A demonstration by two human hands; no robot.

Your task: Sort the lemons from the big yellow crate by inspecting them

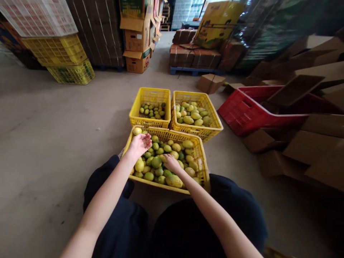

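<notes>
A yellow crate (202,165) full of green and yellow lemons (156,162) stands on the floor between my knees. My left hand (139,145) hovers over its left side, palm up, fingers loosely curled, and holds nothing that I can see. My right hand (171,163) reaches down into the pile with its fingers pressed among the lemons; what they grip is hidden. Behind this crate stand two more yellow crates: the left one (135,111) holds small green lemons, the right one (212,111) holds larger yellowish lemons.
A red crate (242,114) lies tilted at the right among flattened cardboard (309,150). Stacked yellow crates (61,57) and cardboard boxes (137,39) line the back wall. A blue pallet with brown boxes (188,57) stands behind. Bare concrete floor (48,136) stretches to the left.
</notes>
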